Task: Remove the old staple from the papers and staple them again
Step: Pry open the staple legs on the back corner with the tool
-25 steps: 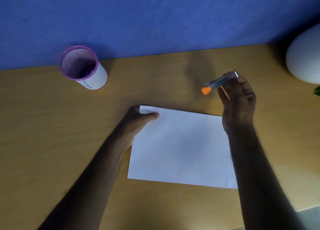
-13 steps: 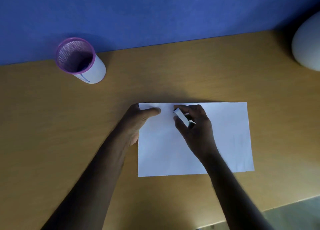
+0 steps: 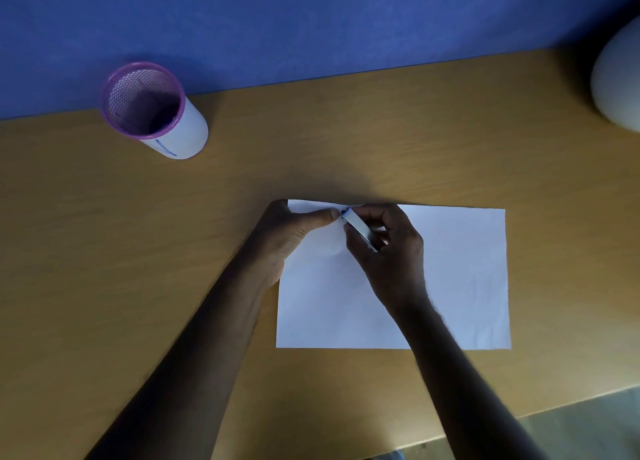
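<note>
White papers (image 3: 457, 279) lie flat on the wooden desk (image 3: 104, 251). My left hand (image 3: 294, 234) grips their top left corner, thumb on top of the sheet. My right hand (image 3: 388, 248) holds a small silver stapler (image 3: 358, 229), its tip at the papers' top edge right beside my left thumb. The staple itself is too small to see.
A purple-rimmed mesh pen cup (image 3: 152, 109) stands at the back left by the blue wall. A white rounded object (image 3: 620, 82) sits at the far right. The desk's front edge (image 3: 519, 418) runs at the lower right.
My right hand came in from above the desk's right side with the stapler and brought its tip to the top left corner. The left hand has kept its hold on the corner.
</note>
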